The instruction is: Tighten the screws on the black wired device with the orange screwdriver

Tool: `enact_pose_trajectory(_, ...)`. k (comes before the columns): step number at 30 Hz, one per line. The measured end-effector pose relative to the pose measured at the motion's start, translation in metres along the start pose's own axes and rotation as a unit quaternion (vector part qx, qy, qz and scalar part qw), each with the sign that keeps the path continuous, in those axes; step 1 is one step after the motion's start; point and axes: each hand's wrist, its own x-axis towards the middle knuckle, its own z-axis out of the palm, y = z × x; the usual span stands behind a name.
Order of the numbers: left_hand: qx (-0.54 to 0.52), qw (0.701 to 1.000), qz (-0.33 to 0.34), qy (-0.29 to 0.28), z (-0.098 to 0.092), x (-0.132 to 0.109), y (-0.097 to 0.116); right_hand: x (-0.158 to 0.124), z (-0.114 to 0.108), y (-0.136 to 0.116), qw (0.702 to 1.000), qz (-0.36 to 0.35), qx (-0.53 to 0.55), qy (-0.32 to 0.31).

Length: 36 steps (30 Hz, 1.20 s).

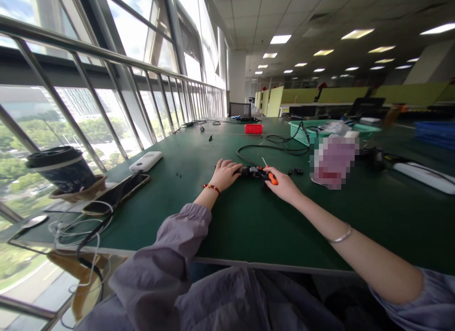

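Observation:
At the middle of the green table, my left hand (226,173) has its fingers and thumb closed about the left end of a small black device (251,171). Its exact kind is unclear. My right hand (283,185) grips a screwdriver (272,178) with an orange and black handle. A thin pale shaft slants up and away beside the fingers, apart from the device as far as I can see. Small black parts (297,171) lie just right of the hands. Fingers hide some of both held things.
A red box (253,129) and a green basket (300,133) stand farther back, with a black cable (245,147) nearby. On the left are a white power bank (146,161), a phone (117,194) and a coffee cup (62,167). A white power strip (424,178) lies right.

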Motion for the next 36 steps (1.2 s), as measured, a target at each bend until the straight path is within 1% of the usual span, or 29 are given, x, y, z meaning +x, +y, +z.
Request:
enact_pose_trajectory(2,0.008,0.999,-0.044,0.001,-0.007,-0.005,-0.014,-0.001,-0.001,-0.001,1.000,0.001,-0.005,-0.017)
enact_pose_trajectory(3,0.016,0.996,-0.088,0.006,-0.013,-0.009,-0.024,-0.001,-0.002,-0.001,1.000,0.003,-0.008,-0.023)
enact_pose_trajectory(4,0.029,0.988,-0.152,0.010,-0.020,-0.014,-0.035,-0.001,-0.003,-0.002,0.999,0.005,-0.012,-0.029)
enact_pose_trajectory(7,0.050,0.941,-0.334,0.001,-0.042,-0.036,-0.077,-0.002,-0.007,-0.004,0.998,0.003,-0.026,-0.051)
enact_pose_trajectory(8,0.052,0.925,-0.375,-0.004,-0.047,-0.044,-0.091,-0.002,-0.008,-0.005,0.998,0.001,-0.031,-0.057)
enact_pose_trajectory(9,0.054,0.915,-0.399,-0.012,-0.051,-0.053,-0.104,-0.002,-0.009,-0.005,0.997,-0.001,-0.037,-0.061)
enact_pose_trajectory(10,0.055,0.912,-0.407,-0.018,-0.053,-0.061,-0.117,-0.003,-0.010,-0.006,0.997,-0.003,-0.043,-0.063)
enact_pose_trajectory(11,0.053,0.918,-0.391,-0.030,-0.054,-0.068,-0.127,-0.003,-0.011,-0.006,0.997,-0.004,-0.049,-0.065)
enact_pose_trajectory(13,0.039,0.945,-0.321,-0.052,-0.053,-0.076,-0.143,-0.003,-0.011,-0.006,0.996,-0.007,-0.062,-0.065)
enact_pose_trajectory(15,0.038,0.959,-0.268,-0.078,-0.051,-0.079,-0.152,-0.002,-0.012,-0.006,0.995,-0.011,-0.072,-0.065)
enact_pose_trajectory(17,0.053,0.961,-0.252,-0.102,-0.051,-0.077,-0.151,-0.002,-0.013,-0.006,0.994,-0.020,-0.077,-0.069)
enact_pose_trajectory(20,0.087,0.949,-0.274,-0.128,-0.054,-0.071,-0.135,-0.001,-0.014,-0.006,0.993,-0.023,-0.087,-0.082)
enact_pose_trajectory(23,0.125,0.922,-0.337,-0.142,-0.056,-0.064,-0.110,-0.002,-0.015,-0.007,0.991,-0.016,-0.097,-0.088)
enact_pose_trajectory(26,0.146,0.903,-0.380,-0.139,-0.051,-0.053,-0.087,-0.002,-0.016,-0.008,0.991,-0.015,-0.100,-0.091)
enact_pose_trajectory(29,0.155,0.889,-0.407,-0.140,-0.040,-0.042,-0.062,-0.002,-0.016,-0.009,0.990,-0.013,-0.098,-0.098)
enact_pose_trajectory(31,0.163,0.887,-0.407,-0.145,-0.032,-0.038,-0.036,-0.002,-0.016,-0.009,0.990,-0.015,-0.097,-0.100)
enact_pose_trajectory(33,0.195,0.894,-0.384,-0.126,-0.023,-0.036,-0.001,-0.001,-0.015,-0.008,0.990,-0.019,-0.097,-0.096)
enact_pose_trajectory(34,0.213,0.898,-0.366,-0.119,-0.020,-0.035,0.019,-0.001,-0.014,-0.007,0.991,-0.021,-0.098,-0.092)
enact_pose_trajectory(36,0.227,0.924,-0.289,-0.106,-0.015,-0.034,0.059,0.000,-0.011,-0.004,0.992,-0.025,-0.096,-0.082)
